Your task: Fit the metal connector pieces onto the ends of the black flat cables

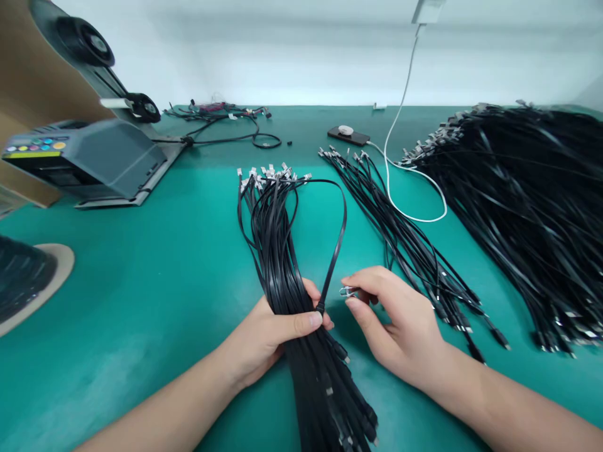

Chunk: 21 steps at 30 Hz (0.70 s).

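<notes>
A thick bundle of black cables point(277, 263) lies in my left hand point(282, 326), whose fingers wrap round it with the thumb on top. White and metal connectors point(273, 176) fan out at the bundle's far end, and black plugs hang at the near end. One cable point(340, 232) loops away from the rest, and its thicker part sits by my left thumb tip. Just right of it, my right hand point(400, 320) pinches a small, shiny, clear or metallic piece point(348, 291) between thumb and forefinger. Its exact kind is too small to make out.
A smaller row of black cables point(400, 226) lies to the right, beyond it a large heap point(527, 207). A white cord point(389, 157) runs to a dark flat device point(348, 135). At left stand a grey machine point(113, 160) and a spool point(59, 263). Tangled wires point(221, 113) lie behind.
</notes>
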Tool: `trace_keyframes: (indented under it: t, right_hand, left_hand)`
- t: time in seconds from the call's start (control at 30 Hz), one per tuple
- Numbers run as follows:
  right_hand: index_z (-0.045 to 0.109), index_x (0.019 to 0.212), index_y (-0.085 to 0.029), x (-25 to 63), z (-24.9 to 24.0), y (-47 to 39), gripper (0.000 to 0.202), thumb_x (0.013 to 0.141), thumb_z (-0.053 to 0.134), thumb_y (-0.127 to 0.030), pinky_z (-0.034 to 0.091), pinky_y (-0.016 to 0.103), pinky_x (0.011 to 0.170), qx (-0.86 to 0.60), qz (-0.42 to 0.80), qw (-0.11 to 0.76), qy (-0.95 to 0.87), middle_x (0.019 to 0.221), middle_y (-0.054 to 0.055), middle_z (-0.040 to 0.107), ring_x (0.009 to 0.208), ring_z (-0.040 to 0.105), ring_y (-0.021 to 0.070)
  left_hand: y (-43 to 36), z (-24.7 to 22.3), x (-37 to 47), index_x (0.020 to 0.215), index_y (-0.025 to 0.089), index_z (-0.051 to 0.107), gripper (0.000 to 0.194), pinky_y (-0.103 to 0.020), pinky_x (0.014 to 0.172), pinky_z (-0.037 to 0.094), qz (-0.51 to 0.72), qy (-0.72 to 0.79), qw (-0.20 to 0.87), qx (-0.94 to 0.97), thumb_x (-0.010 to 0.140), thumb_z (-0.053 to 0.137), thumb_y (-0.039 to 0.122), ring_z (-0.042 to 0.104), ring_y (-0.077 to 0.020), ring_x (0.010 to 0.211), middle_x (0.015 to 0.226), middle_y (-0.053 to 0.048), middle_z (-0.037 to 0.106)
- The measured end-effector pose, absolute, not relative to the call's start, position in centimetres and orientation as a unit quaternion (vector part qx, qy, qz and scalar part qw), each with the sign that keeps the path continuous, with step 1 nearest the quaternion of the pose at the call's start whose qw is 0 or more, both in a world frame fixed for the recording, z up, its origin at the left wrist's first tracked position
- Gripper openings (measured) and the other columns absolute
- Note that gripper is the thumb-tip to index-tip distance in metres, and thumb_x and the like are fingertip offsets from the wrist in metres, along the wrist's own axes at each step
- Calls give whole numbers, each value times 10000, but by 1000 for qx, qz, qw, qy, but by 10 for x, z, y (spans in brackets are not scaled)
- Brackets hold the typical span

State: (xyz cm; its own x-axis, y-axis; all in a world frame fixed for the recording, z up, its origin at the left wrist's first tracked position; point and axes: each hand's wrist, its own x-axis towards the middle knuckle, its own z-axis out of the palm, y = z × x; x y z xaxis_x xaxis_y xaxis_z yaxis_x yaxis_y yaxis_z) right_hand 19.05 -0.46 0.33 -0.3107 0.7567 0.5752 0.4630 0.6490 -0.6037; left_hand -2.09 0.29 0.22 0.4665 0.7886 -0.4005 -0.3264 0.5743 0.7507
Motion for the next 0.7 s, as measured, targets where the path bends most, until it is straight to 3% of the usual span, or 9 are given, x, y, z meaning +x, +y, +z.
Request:
trace_keyframes:
  t: [0.1,0.2,0.3,0.53,0.63,0.7]
  right_hand:
    - [624,1115,-202,188,2,-2,179,966,558,-129,537,260,809,-385,290,478,-734,1123,67,620,965,629,145]
    - [653,1089,-242,184,2,-1,141,992,559,-205,557,242,782,-344,483,483,-644,1135,43,607,875,656,111]
    - [683,1098,-266,180,4,-1,148,990,584,-240,559,224,800,-297,581,472,-592,1117,26,631,836,655,89]
    - [706,1121,-309,179,3,2,174,982,604,-286,539,278,878,-323,554,453,-619,1160,30,672,931,664,132]
    - [700,1095,-286,181,1,0,155,983,594,-281,536,303,885,-360,492,456,-649,1218,47,649,1016,649,163]
    - [686,1078,-260,183,1,-3,140,979,589,-244,534,295,829,-385,413,470,-679,1135,48,657,971,638,161]
  left_hand:
    - [4,2,-20,937,195,680,339,-315,739,566,358,392,791,304,674,895,208,695,-184,777,782,-10,705]
    - [4,2,-18,947,190,703,356,-269,711,535,364,393,781,322,655,906,213,680,-157,753,810,-1,684]
    - [4,2,-17,906,188,703,342,-257,724,507,368,388,772,344,639,914,220,653,-140,748,805,11,672]
    - [2,3,-17,924,197,733,320,-245,721,473,371,381,768,357,654,902,222,613,-133,770,822,4,690]
    - [2,2,-17,935,201,739,319,-246,725,466,377,380,765,357,659,898,204,616,-137,794,861,-1,700]
    - [3,1,-17,915,190,725,319,-236,690,447,376,384,762,362,650,903,208,596,-127,754,819,8,684]
